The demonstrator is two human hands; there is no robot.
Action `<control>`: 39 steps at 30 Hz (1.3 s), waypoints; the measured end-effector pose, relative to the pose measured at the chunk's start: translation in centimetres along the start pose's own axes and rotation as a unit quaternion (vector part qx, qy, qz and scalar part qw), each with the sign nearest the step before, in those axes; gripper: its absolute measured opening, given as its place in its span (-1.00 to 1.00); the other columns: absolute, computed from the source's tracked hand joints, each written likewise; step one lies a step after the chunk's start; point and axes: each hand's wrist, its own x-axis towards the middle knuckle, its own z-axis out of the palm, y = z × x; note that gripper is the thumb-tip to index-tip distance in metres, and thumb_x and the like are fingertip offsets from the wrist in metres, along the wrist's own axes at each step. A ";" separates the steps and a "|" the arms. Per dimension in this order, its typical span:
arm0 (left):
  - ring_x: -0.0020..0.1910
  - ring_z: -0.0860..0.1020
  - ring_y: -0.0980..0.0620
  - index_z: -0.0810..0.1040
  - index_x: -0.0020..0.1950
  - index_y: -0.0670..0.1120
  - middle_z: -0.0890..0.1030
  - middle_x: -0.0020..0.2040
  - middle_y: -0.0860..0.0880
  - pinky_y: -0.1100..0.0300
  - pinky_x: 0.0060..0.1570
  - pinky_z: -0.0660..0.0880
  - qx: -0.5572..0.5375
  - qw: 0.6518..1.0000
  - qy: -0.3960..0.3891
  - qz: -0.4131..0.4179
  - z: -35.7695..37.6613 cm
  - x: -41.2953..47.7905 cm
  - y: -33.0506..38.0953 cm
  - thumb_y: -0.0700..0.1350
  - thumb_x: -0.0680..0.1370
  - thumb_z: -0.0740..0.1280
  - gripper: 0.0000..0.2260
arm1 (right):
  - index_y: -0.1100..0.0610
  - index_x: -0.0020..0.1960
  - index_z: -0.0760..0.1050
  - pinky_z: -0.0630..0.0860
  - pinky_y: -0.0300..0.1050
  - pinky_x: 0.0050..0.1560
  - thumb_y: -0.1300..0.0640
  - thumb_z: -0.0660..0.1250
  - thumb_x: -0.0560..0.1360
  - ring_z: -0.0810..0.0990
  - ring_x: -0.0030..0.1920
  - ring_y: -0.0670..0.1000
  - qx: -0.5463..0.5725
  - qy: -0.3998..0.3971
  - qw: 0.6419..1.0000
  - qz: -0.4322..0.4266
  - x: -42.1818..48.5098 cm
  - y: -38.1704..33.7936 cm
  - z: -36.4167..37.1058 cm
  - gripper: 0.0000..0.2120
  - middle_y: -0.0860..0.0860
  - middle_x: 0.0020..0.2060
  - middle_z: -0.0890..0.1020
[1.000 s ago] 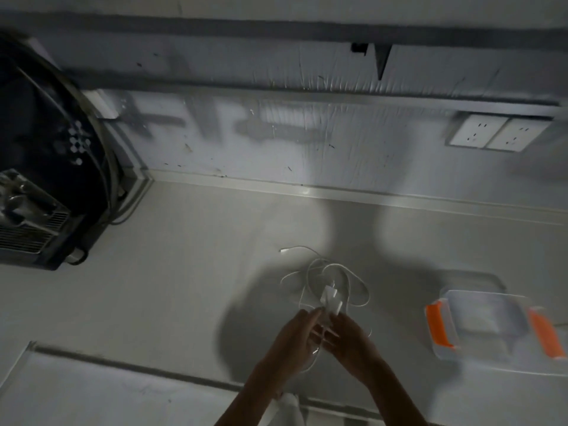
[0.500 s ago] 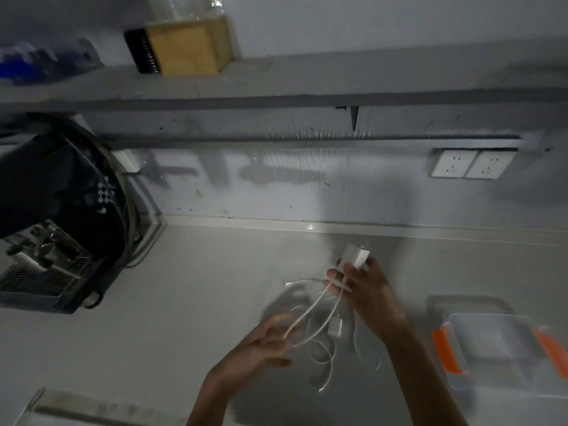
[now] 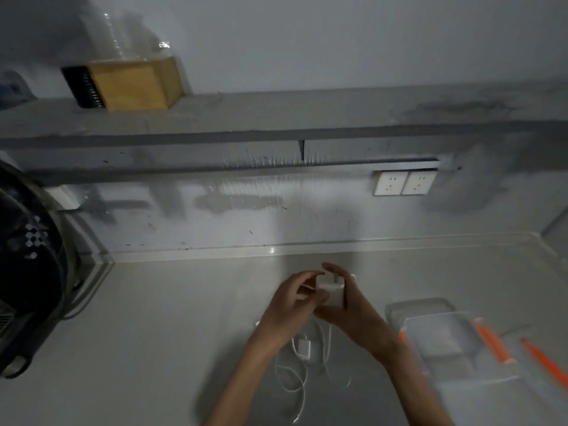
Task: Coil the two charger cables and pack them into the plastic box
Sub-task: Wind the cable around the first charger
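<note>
Both hands meet above the grey counter around a white charger block (image 3: 331, 291). My right hand (image 3: 347, 305) wraps the block from the right. My left hand (image 3: 289, 305) pinches its white cable at the block's left side. Below the hands, a second white charger (image 3: 304, 348) lies on the counter with its thin cable (image 3: 295, 385) in loose loops trailing toward me. The clear plastic box (image 3: 442, 339) with orange clips stands open at the right, nothing visible in it.
The box's lid with an orange latch (image 3: 544, 367) lies at the far right. A dark appliance (image 3: 27, 272) fills the left edge. Two wall sockets (image 3: 404, 183) sit on the back wall. A wooden box (image 3: 132, 83) stands on the shelf above.
My left hand came up from the loose cable to meet the right hand at the charger block. The view has tilted up, showing more of the shelf.
</note>
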 end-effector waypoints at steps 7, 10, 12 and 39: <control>0.02 0.65 0.07 0.56 0.18 -0.09 0.64 0.05 -0.06 0.16 0.06 0.62 -0.048 0.998 -0.017 0.043 1.3 1.4 3.1 -0.08 0.57 0.36 -0.79 | -0.13 0.56 0.02 0.55 -0.07 0.15 -0.09 0.53 0.36 0.60 0.09 0.08 -0.045 -0.035 0.996 0.075 0.0 -1.4 -5.6 -0.04 0.21 0.21 0.56; 0.05 0.65 -0.07 0.50 0.16 -0.14 0.60 0.09 -0.15 0.04 -0.03 0.67 -0.124 0.991 -0.037 0.031 1.4 1.8 4.9 -0.09 0.61 0.30 -0.82 | -0.19 0.56 -0.20 0.44 0.09 0.34 -0.43 0.25 0.35 0.59 0.20 0.14 -0.199 -0.008 0.964 0.175 -0.2 -1.2 -9.0 -0.03 0.11 0.38 0.49; 0.03 0.65 -0.06 0.50 0.14 -0.16 0.61 0.06 -0.15 0.06 -0.09 0.68 -0.116 0.992 -0.032 0.039 1.6 2.2 6.5 -0.08 0.61 0.29 -0.82 | -0.21 0.56 -0.10 0.34 0.03 0.39 -0.47 0.14 0.38 0.52 0.34 0.12 -0.215 0.073 0.964 0.138 -0.4 -1.3 -10.6 -0.14 0.02 0.36 0.52; -0.03 0.70 0.14 0.65 0.02 0.11 0.74 -0.03 0.08 0.27 -0.06 0.62 -0.157 0.921 0.314 0.167 7.1 1.6 19.7 -0.28 0.52 0.40 -0.73 | -0.18 0.09 0.51 0.50 -0.21 -0.32 -0.02 0.21 0.60 0.51 -0.43 -0.15 -0.098 -0.010 0.981 -0.170 -8.4 0.8 -14.3 -0.86 -0.12 -0.40 0.57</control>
